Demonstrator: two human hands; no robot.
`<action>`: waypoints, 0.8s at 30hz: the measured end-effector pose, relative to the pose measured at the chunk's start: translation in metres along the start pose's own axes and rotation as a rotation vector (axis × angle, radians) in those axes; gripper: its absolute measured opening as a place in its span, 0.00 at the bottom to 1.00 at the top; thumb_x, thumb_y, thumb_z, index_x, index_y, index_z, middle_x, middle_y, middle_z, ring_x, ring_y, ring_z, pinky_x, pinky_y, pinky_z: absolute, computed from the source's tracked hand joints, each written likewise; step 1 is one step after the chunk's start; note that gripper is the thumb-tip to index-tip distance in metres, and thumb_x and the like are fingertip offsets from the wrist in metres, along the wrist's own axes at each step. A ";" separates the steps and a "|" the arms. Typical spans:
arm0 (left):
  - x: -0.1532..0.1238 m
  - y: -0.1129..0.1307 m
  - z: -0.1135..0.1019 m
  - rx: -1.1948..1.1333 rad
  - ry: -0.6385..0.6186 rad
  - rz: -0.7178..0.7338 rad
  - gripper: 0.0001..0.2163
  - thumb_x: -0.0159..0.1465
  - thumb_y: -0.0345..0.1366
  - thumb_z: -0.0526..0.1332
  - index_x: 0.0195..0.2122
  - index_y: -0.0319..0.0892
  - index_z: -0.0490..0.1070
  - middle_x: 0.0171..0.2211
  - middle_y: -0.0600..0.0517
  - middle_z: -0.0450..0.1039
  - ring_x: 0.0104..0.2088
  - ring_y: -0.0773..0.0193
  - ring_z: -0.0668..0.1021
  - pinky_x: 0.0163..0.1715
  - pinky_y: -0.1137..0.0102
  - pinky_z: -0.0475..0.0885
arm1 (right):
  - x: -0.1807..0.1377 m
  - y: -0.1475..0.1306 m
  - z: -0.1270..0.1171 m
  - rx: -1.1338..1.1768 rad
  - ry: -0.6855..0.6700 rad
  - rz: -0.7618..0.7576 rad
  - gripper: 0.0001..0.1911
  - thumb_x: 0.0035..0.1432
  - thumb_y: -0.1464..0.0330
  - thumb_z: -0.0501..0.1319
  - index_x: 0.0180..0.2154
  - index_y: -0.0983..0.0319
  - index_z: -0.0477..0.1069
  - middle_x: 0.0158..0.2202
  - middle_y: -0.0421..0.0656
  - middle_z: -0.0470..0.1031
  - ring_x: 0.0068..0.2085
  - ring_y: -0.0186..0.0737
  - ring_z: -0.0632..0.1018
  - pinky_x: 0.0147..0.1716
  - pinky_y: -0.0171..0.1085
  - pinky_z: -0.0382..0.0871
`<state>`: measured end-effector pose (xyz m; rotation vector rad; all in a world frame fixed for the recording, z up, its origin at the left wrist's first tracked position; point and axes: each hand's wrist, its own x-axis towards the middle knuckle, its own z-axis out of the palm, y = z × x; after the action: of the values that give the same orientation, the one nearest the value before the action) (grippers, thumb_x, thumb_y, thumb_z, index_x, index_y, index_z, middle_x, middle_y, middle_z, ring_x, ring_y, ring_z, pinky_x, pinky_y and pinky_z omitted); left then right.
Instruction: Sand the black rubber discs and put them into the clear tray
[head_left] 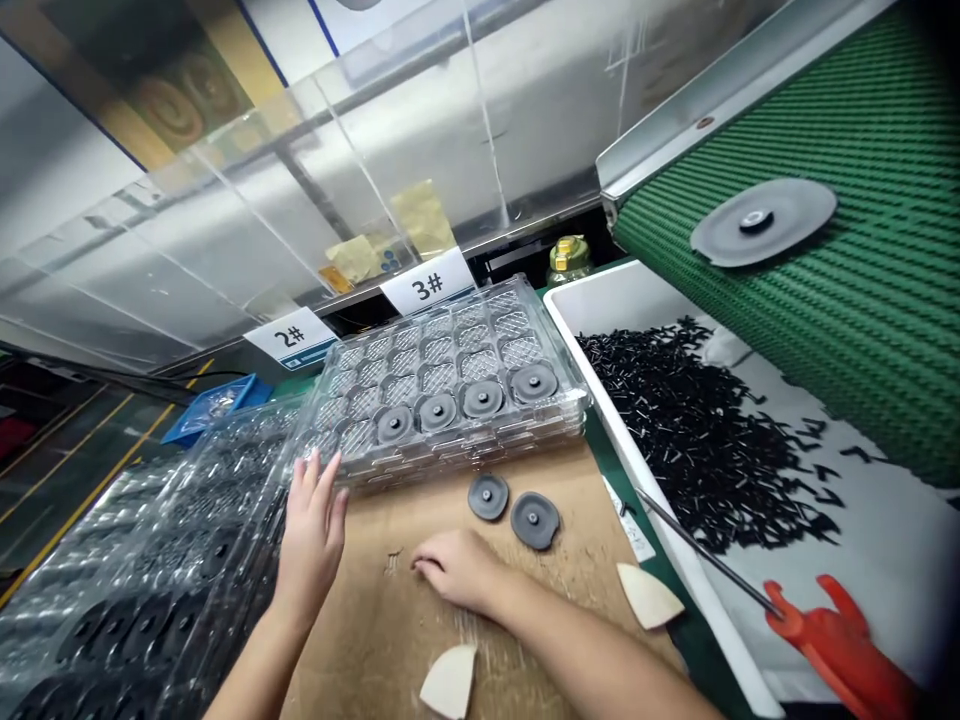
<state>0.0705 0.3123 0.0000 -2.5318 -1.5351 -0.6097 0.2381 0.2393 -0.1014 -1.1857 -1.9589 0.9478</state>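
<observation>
My left hand [310,530] reaches to the near left corner of a clear plastic blister tray [442,440]. Its fingers are stretched out and slightly apart, at or just touching the rim. Several dark grey rounded discs [437,410] with raised centre studs sit in the tray's front row; the pockets behind hold none. Over the brown cardboard [375,640], my right hand [454,568] is closed with its fingers curled under, and whatever it may hold is hidden. Two loose grey discs [535,520] lie on the cardboard just beyond it.
At right, a white tray [660,560] holds a heap of small black parts [690,430]. Red-handled pliers [817,620] rest across its edge. A grey disc [765,222] lies on a green conveyor belt [862,330]. Filled blister trays [135,610] are at left; pale wedges [450,682] lie nearby.
</observation>
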 end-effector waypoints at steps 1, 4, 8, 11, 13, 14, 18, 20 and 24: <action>-0.023 -0.007 -0.001 0.013 -0.022 -0.013 0.22 0.64 0.34 0.49 0.60 0.43 0.51 0.64 0.42 0.44 0.64 0.53 0.45 0.59 0.52 0.49 | -0.001 -0.001 -0.001 -0.005 0.008 -0.004 0.10 0.61 0.66 0.55 0.41 0.65 0.69 0.40 0.43 0.73 0.41 0.37 0.75 0.42 0.43 0.70; -0.094 -0.031 0.006 0.041 -0.066 -0.064 0.22 0.63 0.34 0.50 0.59 0.48 0.53 0.64 0.44 0.45 0.64 0.50 0.47 0.58 0.48 0.51 | -0.007 -0.005 -0.008 -0.029 0.040 -0.028 0.11 0.62 0.66 0.54 0.42 0.64 0.70 0.41 0.44 0.74 0.41 0.37 0.75 0.43 0.43 0.69; -0.169 -0.045 0.030 0.069 -0.120 -0.195 0.19 0.62 0.36 0.50 0.55 0.45 0.62 0.56 0.39 0.62 0.57 0.43 0.64 0.48 0.47 0.66 | -0.014 -0.005 -0.013 -0.084 0.077 -0.062 0.11 0.63 0.67 0.53 0.42 0.64 0.70 0.40 0.44 0.75 0.41 0.37 0.75 0.44 0.43 0.69; -0.191 -0.039 0.041 0.082 -0.115 -0.272 0.19 0.62 0.37 0.50 0.53 0.39 0.65 0.54 0.36 0.66 0.55 0.43 0.66 0.48 0.47 0.66 | -0.015 -0.001 -0.009 -0.128 0.091 -0.074 0.11 0.63 0.67 0.53 0.42 0.64 0.70 0.40 0.44 0.75 0.40 0.36 0.76 0.43 0.41 0.69; -0.194 -0.035 0.042 0.073 -0.111 -0.300 0.19 0.62 0.37 0.50 0.52 0.37 0.66 0.55 0.36 0.65 0.56 0.45 0.65 0.51 0.49 0.64 | -0.014 0.001 -0.003 -0.162 0.087 -0.076 0.11 0.63 0.66 0.52 0.43 0.64 0.69 0.40 0.43 0.74 0.40 0.35 0.75 0.42 0.41 0.70; -0.193 -0.034 0.041 0.065 -0.111 -0.310 0.18 0.62 0.37 0.50 0.52 0.38 0.66 0.55 0.37 0.64 0.57 0.46 0.65 0.52 0.50 0.63 | -0.014 0.002 0.000 -0.184 0.081 -0.074 0.11 0.63 0.66 0.52 0.43 0.64 0.69 0.40 0.43 0.74 0.40 0.35 0.75 0.42 0.41 0.70; -0.193 -0.034 0.036 0.016 -0.096 -0.344 0.17 0.62 0.36 0.52 0.52 0.43 0.66 0.56 0.42 0.64 0.58 0.50 0.64 0.54 0.52 0.60 | -0.013 0.002 0.009 -0.313 0.030 -0.067 0.11 0.63 0.66 0.53 0.43 0.64 0.68 0.40 0.43 0.73 0.40 0.36 0.75 0.42 0.42 0.69; -0.195 -0.035 0.035 -0.013 -0.081 -0.351 0.17 0.61 0.36 0.52 0.52 0.44 0.66 0.56 0.43 0.64 0.58 0.50 0.64 0.54 0.53 0.59 | -0.013 0.001 0.012 -0.388 0.007 -0.062 0.11 0.62 0.66 0.53 0.43 0.64 0.68 0.40 0.43 0.72 0.40 0.36 0.74 0.42 0.42 0.69; -0.199 -0.037 0.037 -0.080 -0.038 -0.342 0.16 0.61 0.36 0.53 0.51 0.45 0.66 0.55 0.43 0.65 0.58 0.50 0.63 0.55 0.52 0.58 | -0.009 -0.007 0.015 -0.535 -0.026 -0.062 0.11 0.62 0.66 0.53 0.43 0.65 0.68 0.40 0.44 0.72 0.39 0.36 0.74 0.41 0.42 0.69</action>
<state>-0.0326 0.1772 -0.1163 -2.3622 -2.0170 -0.6758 0.2262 0.2249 -0.1055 -1.3862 -2.3363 0.4109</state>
